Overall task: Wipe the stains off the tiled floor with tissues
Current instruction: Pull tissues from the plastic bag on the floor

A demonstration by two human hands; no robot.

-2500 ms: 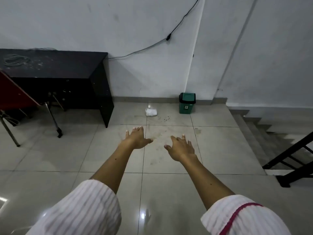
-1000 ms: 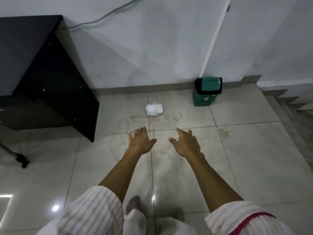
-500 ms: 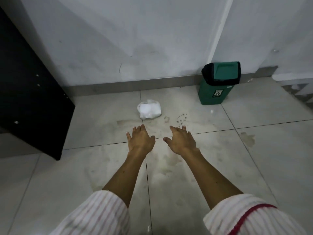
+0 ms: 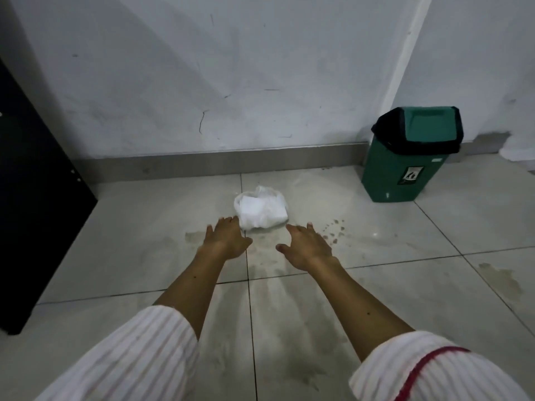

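Reaching forward, both hands are hovering palm-down over the stained floor (image 4: 289, 299). The left hand (image 4: 224, 240) is spreading straight fingers, holding nothing, its fingertips at the near edge of the tissue bundle (image 4: 260, 208). The right hand (image 4: 308, 247) is likewise lying flat and empty, near the bundle. Dark spots (image 4: 333, 231) are showing beside it. A green bin (image 4: 405, 172) is standing by the wall.
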